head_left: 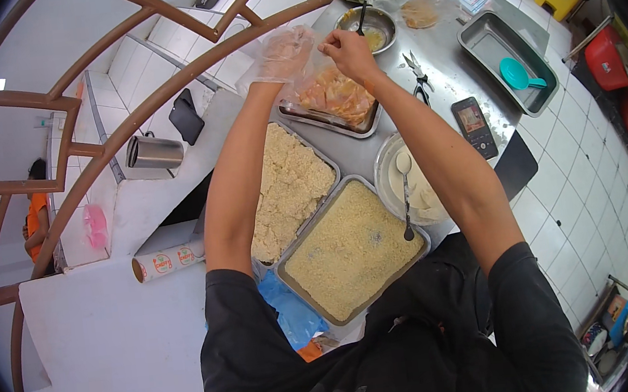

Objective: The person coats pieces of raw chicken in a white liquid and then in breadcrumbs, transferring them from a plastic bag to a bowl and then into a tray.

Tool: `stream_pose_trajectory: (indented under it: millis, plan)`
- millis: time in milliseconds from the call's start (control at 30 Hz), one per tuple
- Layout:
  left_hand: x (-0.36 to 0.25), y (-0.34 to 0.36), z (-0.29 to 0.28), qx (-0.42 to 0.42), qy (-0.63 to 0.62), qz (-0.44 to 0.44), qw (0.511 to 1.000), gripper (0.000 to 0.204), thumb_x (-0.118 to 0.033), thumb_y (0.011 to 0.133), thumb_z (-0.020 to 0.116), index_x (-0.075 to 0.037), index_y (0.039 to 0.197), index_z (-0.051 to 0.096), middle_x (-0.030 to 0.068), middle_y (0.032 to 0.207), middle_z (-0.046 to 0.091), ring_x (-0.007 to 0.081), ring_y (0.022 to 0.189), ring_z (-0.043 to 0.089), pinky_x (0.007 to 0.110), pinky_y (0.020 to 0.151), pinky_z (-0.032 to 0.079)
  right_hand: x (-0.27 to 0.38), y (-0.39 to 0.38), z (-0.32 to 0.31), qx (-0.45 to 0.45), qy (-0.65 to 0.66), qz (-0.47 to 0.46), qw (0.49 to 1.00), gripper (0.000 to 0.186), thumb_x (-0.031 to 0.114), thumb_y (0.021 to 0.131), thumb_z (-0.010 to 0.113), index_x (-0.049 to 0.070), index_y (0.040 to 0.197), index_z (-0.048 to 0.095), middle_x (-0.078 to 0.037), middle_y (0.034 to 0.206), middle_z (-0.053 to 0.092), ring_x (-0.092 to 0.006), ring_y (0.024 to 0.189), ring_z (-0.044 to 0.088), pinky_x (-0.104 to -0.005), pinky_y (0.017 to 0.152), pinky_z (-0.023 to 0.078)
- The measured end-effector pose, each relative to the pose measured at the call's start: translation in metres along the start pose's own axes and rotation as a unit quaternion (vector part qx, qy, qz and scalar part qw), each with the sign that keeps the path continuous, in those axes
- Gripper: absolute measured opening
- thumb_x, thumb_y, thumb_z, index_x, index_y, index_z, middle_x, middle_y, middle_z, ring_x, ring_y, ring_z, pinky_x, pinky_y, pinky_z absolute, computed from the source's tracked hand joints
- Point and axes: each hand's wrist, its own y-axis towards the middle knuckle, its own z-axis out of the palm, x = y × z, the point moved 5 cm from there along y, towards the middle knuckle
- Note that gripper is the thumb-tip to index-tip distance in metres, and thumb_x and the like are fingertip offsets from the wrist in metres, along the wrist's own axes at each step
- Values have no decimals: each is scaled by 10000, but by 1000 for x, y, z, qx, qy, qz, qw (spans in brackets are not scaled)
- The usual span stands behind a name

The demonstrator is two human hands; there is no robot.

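Observation:
A loose clear plastic glove (254,74) covers my left hand (285,55), whose fingers are loosely extended above a tray of raw marinated meat (336,96). Close beside it, my bare right hand (349,53) is closed in a pinch. Whatever lies between those fingertips is too small to make out. Behind the right hand, a metal bowl (382,23) holds yellowish liquid and a black-handled utensil (362,15). Nearer my body are a tray of pale, lumpy coated pieces (288,187) and a tray of yellow crumbs (350,249).
Right of the crumbs stands a bowl of pale batter (422,188) with a spoon (405,179). Scissors (417,74), a phone (474,127) and a grey pan (493,43) with a green scoop (519,73) lie farther right. A brown metal railing (187,83) curves along the left.

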Motion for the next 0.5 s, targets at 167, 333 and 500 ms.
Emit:
stream_pose_trajectory:
  millis: [167, 333, 500]
  plan:
    - [13, 8, 4, 82, -73, -80, 991, 451, -435, 977, 455, -41, 939, 671, 236, 916, 667, 423, 908, 628, 502, 787, 483, 15, -13, 11, 6, 25, -26, 999, 163, 160, 861, 668, 7, 909, 643, -197, 772, 657, -373, 735, 643, -436, 673, 481]
    - [-12, 25, 11, 140, -59, -143, 978, 391, -378, 975, 452, -57, 901, 663, 254, 874, 656, 447, 881, 628, 517, 744, 484, 11, -13, 1, -24, -27, -102, 994, 137, 146, 896, 616, 13, 927, 613, -194, 774, 643, -376, 713, 623, -424, 654, 475]
    - [25, 7, 32, 96, -81, -169, 978, 324, -320, 946, 485, -64, 926, 681, 247, 889, 669, 438, 877, 649, 510, 755, 501, 32, -24, 11, -55, -26, -144, 988, 106, 130, 882, 578, 27, 862, 588, -222, 828, 616, -434, 816, 593, -511, 704, 451]
